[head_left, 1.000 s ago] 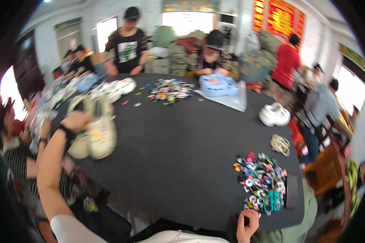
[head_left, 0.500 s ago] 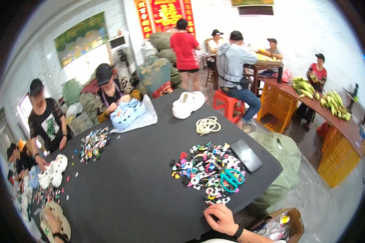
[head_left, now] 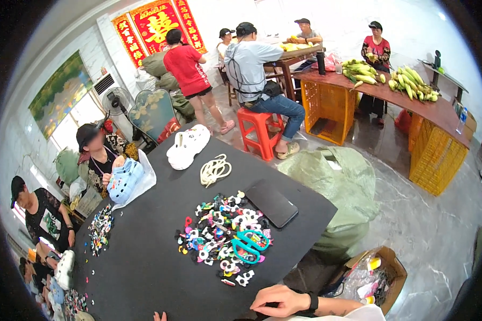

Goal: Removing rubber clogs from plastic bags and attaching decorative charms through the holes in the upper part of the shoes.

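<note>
My right hand (head_left: 279, 300) is at the near table edge, fingers loosely bent, with a gap beside the thumb and nothing visible in it. Two fingertips of my left hand (head_left: 159, 316) show at the lower edge, slightly apart; the rest is cut off. Nearest my right hand lies a pile of small colourful shoe charms (head_left: 211, 224) on the black table (head_left: 150, 257). Teal-handled scissors (head_left: 249, 246) lie on the pile's right side. Beside it is a dark smartphone (head_left: 272, 203). Behind the pile are a coiled cream cord (head_left: 215, 171) and white clogs (head_left: 188, 147).
Across the table, a person (head_left: 99, 155) handles a blue clog (head_left: 124, 179) near another charm pile (head_left: 100, 230). More people work at left. Right of the table stand a green sack (head_left: 332, 198) and a cardboard box (head_left: 393, 283). Corn (head_left: 412, 85) lies on the far counter.
The view has turned right, shifting the table leftward. My left fingertips have appeared at the lower edge. The person with the blue clog has raised their head. My right hand stays near the table edge.
</note>
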{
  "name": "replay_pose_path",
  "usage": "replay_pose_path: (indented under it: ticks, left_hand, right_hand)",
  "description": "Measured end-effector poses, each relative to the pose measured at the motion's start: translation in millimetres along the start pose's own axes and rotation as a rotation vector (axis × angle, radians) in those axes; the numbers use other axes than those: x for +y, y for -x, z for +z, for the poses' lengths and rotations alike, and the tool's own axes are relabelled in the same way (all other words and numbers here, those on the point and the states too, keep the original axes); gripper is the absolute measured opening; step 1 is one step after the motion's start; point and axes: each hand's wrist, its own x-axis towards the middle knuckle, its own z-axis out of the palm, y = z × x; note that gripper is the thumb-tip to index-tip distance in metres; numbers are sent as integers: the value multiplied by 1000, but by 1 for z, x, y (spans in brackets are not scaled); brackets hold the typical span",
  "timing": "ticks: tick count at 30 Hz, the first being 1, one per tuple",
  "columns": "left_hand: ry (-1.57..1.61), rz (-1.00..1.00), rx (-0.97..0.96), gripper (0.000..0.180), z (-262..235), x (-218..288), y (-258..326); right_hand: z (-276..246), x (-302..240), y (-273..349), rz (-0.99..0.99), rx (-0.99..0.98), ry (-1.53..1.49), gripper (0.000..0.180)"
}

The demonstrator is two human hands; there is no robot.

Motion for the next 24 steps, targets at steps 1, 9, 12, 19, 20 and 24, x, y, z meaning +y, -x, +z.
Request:
replay_pose_path:
  ticks: [1, 9, 12, 19, 20, 24]
  left_hand:
    - [35, -9, 32, 44, 4, 3, 1]
    - [19, 11, 183, 43, 6, 12, 3]
    - [15, 2, 193, 43, 5, 16, 3]
    - [22, -12, 259, 38, 6, 20, 2]
    - [38, -19, 252, 38, 7, 20, 2]
    - [-5, 7, 311, 37, 8, 18, 1]
  right_hand:
    - [-7, 0, 4, -6, 35, 20, 10]
    - [-52, -7, 19, 0, 152, 123, 8]
    - [-74, -20, 23, -6, 225, 136, 9]
    - [-170, -58, 51, 250, 757, 155, 6]
    - [-197, -52, 49, 280, 815, 211, 9]
    - [-315, 10, 46, 459, 722, 239, 21]
